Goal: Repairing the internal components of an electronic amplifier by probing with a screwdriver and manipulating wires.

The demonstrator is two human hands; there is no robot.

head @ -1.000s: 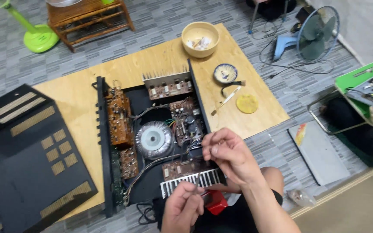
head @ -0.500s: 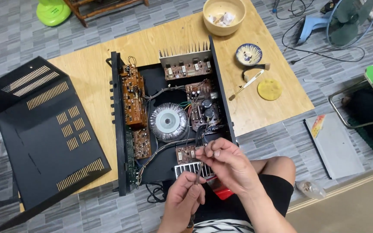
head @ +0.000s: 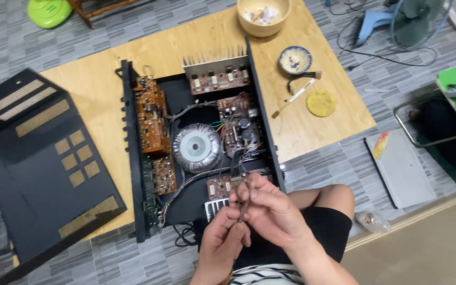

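Note:
An open black amplifier chassis [head: 133,158] lies on a wooden board [head: 101,100], showing brown circuit boards, a round silver transformer [head: 196,148] and a finned heat sink [head: 215,66]. My two hands meet over the chassis's near edge. A thin metal tool [head: 245,205] stands nearly upright between them. My right hand [head: 273,211] pinches its upper part and my left hand [head: 222,237] grips its lower end. The tool's tip is hidden by my fingers. My bent leg lies beneath my hands.
The amplifier's black cover [head: 54,174] lies to the left. A wooden bowl [head: 264,18], a small dish [head: 295,58], a brush [head: 294,99] and a yellow pad [head: 321,103] sit on the board's right. A fan [head: 415,21] and grey panel [head: 402,169] are on the floor.
My hands have drawn together and now both hold the thin tool upright. The red object seen by my left hand a second ago is out of sight. The view has shifted.

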